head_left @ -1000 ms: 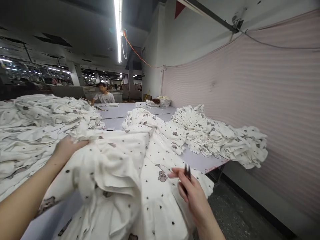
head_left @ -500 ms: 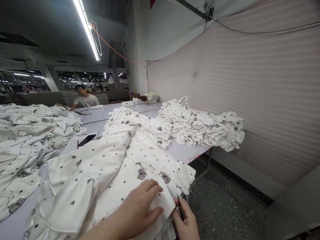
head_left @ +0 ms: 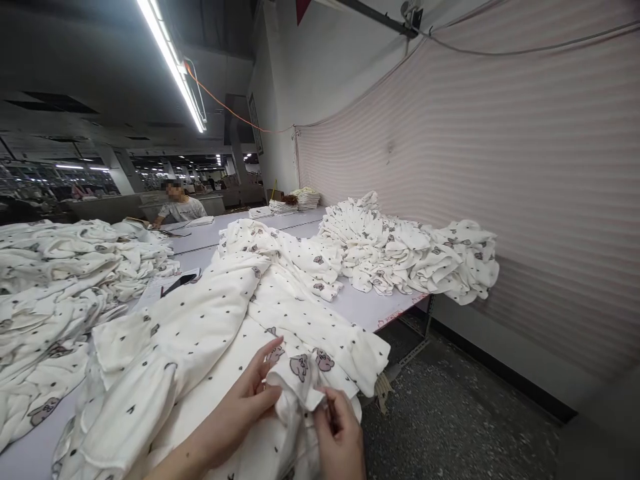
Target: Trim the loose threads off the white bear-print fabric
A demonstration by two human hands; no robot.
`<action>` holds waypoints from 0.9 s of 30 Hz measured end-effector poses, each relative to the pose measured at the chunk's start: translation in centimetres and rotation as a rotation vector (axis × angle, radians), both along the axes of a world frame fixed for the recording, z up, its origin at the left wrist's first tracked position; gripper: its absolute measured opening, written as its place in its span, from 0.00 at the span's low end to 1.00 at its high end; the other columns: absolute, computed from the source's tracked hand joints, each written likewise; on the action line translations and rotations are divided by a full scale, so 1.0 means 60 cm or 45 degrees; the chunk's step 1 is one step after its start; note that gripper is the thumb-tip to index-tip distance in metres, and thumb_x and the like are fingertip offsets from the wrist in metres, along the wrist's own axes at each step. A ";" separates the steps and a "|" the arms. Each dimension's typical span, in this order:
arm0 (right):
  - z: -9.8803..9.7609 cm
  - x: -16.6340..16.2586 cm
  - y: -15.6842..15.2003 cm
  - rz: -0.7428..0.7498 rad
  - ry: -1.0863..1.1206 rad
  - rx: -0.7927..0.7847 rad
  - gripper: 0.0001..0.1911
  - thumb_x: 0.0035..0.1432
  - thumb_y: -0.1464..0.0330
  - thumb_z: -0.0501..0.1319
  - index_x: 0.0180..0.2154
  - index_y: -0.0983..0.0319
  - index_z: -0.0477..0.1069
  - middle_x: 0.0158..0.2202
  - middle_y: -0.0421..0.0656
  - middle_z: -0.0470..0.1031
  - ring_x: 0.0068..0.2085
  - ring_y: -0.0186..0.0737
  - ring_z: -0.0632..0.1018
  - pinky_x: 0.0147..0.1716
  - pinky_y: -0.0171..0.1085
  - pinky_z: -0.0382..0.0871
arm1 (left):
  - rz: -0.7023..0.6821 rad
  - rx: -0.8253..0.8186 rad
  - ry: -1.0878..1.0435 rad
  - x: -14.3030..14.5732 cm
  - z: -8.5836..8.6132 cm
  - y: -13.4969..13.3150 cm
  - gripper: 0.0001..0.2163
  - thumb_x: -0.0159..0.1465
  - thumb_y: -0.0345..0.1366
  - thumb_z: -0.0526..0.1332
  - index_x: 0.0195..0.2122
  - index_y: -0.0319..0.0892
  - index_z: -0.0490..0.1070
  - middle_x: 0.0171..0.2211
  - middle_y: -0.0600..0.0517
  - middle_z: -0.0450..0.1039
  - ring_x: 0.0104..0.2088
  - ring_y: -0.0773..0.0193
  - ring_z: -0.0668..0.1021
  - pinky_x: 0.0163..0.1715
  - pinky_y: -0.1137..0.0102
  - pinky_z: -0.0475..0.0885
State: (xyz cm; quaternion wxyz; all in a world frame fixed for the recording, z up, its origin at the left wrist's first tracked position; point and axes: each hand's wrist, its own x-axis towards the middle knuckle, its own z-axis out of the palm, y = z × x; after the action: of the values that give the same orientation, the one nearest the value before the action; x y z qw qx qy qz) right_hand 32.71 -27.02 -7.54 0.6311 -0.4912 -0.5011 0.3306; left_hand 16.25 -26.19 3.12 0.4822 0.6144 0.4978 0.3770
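Note:
A white garment [head_left: 205, 333] with small dark specks and grey-brown bear motifs lies spread and rumpled before me. My left hand [head_left: 253, 387] pinches a raised edge of it between thumb and fingers. My right hand [head_left: 340, 427] closes on a corner of the same lifted fold, just to the right of my left hand. The slim dark pointed tool seen earlier in my right hand does not show clearly now; the curled fingers may hide it.
Heaps of the same printed cloth lie on the left [head_left: 45, 300] and at the right end [head_left: 400, 253] of the pale table [head_left: 360, 310]. A phone [head_left: 177, 285] rests on papers. Stacked pieces [head_left: 306, 198] and a co-worker [head_left: 183, 207] are farther back. Dark floor [head_left: 450, 400] lies to the right.
My left hand was flat on the cloth and now grips a lifted edge. My right hand has shifted left onto that fold, and its pointed tool has gone from clear sight.

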 end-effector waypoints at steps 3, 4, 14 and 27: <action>0.030 0.018 0.013 -0.007 -0.052 0.072 0.08 0.59 0.65 0.57 0.35 0.59 0.75 0.32 0.42 0.74 0.36 0.41 0.76 0.37 0.34 0.70 | 0.039 0.536 0.604 -0.012 -0.002 -0.008 0.22 0.62 0.28 0.53 0.57 0.54 0.64 0.51 0.45 0.68 0.48 0.52 0.74 0.45 0.55 0.73; 0.037 0.023 0.014 0.010 -0.059 0.094 0.07 0.59 0.66 0.58 0.34 0.59 0.75 0.32 0.42 0.73 0.36 0.41 0.75 0.36 0.33 0.70 | 0.056 0.733 0.794 -0.012 -0.001 -0.011 0.22 0.61 0.27 0.54 0.55 0.52 0.66 0.54 0.43 0.64 0.54 0.47 0.69 0.50 0.50 0.68; 0.049 0.047 0.004 0.167 -0.181 0.067 0.06 0.54 0.64 0.62 0.30 0.59 0.72 0.27 0.39 0.72 0.31 0.39 0.75 0.32 0.31 0.68 | -0.105 1.032 0.671 0.035 -0.030 0.010 0.08 0.63 0.23 0.48 0.33 0.45 0.57 0.36 0.49 0.70 0.36 0.62 0.74 0.36 0.67 0.73; 0.099 0.091 0.020 0.629 -0.543 -0.016 0.13 0.57 0.61 0.61 0.41 0.56 0.79 0.32 0.43 0.78 0.35 0.44 0.78 0.34 0.35 0.69 | -0.250 1.381 0.812 0.035 0.004 0.021 0.11 0.63 0.21 0.48 0.31 0.44 0.62 0.31 0.51 0.76 0.31 0.65 0.75 0.38 0.69 0.66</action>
State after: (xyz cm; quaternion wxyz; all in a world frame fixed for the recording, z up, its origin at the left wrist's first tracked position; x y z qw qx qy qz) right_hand 38.15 -25.83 -1.62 0.4095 -0.4168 -0.7241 0.3665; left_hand 18.34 -24.96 3.35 -0.0371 0.8961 0.2966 0.3281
